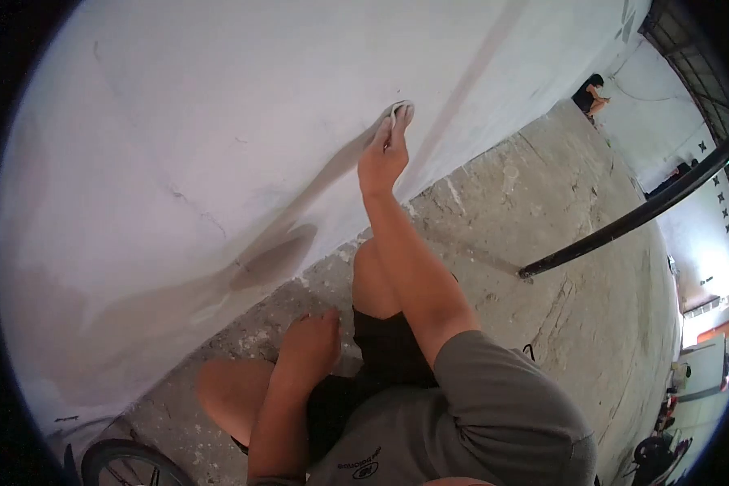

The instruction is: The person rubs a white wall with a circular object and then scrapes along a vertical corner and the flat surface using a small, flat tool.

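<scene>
The right hand (384,162) grasps a small whitish pad (401,104) against the white wall (219,89); the farther left hand's (312,340) state I cannot tell.

the wall (178,97) is white, the held piece (401,104) off-white, floor (502,202) mottled grey, pole (624,224) black and shirt (502,405) grey.

Scuffed grey concrete floor (591,312), black pole (624,224) standing, pale marks (454,191)
</scene>
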Demonstrator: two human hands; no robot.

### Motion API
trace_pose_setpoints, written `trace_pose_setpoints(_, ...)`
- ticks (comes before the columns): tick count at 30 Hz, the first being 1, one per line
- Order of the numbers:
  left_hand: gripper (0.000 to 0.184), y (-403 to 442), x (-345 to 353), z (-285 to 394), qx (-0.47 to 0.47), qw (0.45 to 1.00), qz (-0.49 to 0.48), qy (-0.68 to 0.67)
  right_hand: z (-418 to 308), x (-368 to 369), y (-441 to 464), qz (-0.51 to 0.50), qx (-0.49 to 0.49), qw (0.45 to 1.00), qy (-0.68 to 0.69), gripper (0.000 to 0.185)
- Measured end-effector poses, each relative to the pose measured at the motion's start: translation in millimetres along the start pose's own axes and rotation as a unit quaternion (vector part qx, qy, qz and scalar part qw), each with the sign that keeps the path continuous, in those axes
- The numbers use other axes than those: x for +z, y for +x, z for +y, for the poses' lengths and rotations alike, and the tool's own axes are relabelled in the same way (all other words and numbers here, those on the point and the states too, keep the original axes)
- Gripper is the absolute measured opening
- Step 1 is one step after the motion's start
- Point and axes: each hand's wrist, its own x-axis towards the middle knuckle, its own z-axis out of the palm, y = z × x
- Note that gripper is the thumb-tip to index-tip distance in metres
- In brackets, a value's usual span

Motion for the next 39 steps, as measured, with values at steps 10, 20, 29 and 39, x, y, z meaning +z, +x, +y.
trace_pose_setpoints(10,0.014,35.8,1.9,-9.9,-0.063,0.995,-0.075,-0.024,66.0,-18.6,62.6,0.015,0.070,0.997,0.041,0.048)
trace_pose_setpoints(20,0.015,89.5,36.0,-41.6,-0.095,0.988,-0.122,-0.028,140.0,-45.2,108.7,0.033,0.218,0.974,0.053,0.046)
trace_pose_setpoints(29,0.018,140.8,58.9,-40.9,-0.147,0.964,-0.220,-0.019,204.5,-57.1,91.1,0.063,0.341,0.931,0.115,0.048)
trace_pose_setpoints(39,0.017,155.1,75.5,-38.9,-0.154,0.956,-0.247,-0.038,160.3,-67.5,96.6,-0.001,0.318,0.943,0.097,0.049)
